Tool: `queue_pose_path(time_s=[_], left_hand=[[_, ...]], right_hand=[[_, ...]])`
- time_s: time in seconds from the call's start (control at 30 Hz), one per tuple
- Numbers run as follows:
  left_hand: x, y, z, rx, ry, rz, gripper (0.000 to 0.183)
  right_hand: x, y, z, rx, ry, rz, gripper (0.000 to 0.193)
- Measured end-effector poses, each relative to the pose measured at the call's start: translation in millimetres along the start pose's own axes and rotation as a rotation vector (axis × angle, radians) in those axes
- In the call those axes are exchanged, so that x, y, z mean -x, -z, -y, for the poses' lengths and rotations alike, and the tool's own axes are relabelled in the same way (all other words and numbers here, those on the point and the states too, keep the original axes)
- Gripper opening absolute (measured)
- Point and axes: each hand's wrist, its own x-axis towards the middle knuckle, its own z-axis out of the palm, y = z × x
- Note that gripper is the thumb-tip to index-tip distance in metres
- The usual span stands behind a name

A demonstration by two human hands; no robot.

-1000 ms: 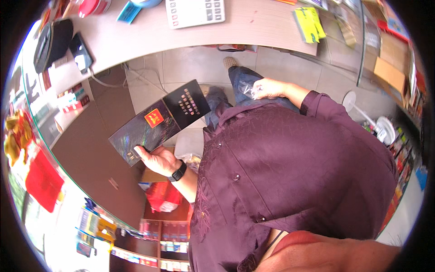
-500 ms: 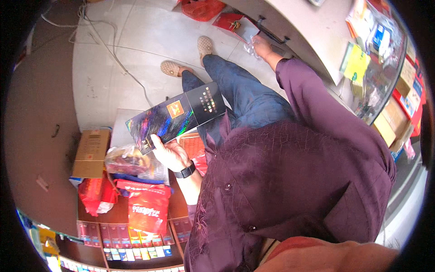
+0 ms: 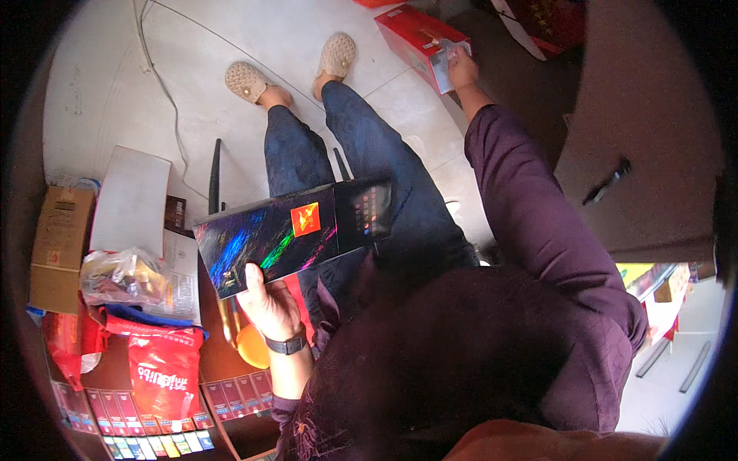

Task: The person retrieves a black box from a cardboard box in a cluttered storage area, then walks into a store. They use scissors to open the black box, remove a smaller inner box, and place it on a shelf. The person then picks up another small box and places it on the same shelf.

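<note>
My left hand (image 3: 273,307), with a dark watch on its wrist, grips the lower left edge of a long black box (image 3: 261,237). The box has rainbow-coloured streaks and a small orange-red square, and it lies tilted above my lap. Out at the upper right, my right hand (image 3: 463,71) is closed on crumpled clear plastic (image 3: 443,63). The plastic is against the end of a red box (image 3: 411,37) near the floor. My right fingers are partly hidden by the plastic.
Left of me are a brown carton (image 3: 58,246), a bagged bundle (image 3: 123,276) and a red plastic bag (image 3: 165,369) above a shelf of small packs (image 3: 138,412). A dark cabinet front (image 3: 653,154) with a handle stands at the right. A cable (image 3: 157,84) crosses the tiled floor.
The view has turned, so the cluttered counter at the right has mostly left it. My right hand remains by the red box, which now shows its side. My left hand still holds the black box.
</note>
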Motion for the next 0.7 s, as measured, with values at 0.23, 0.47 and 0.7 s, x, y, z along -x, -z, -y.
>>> queue_pose_path(time_s=[0.23,0.47,0.7], left_hand=[[4,6,-3,-0.115,0.012,0.034,0.053],[2,11,-1,-0.153,-0.011,-0.003,0.053],[2,5,-1,-0.12,-0.036,0.029,0.056]], right_hand=[[-27,-24,-12,0.134,0.217,0.096,0.04],[-20,4,-1,0.327,0.413,0.292,0.048],[54,48,1,0.171,0.61,-0.194,0.05]])
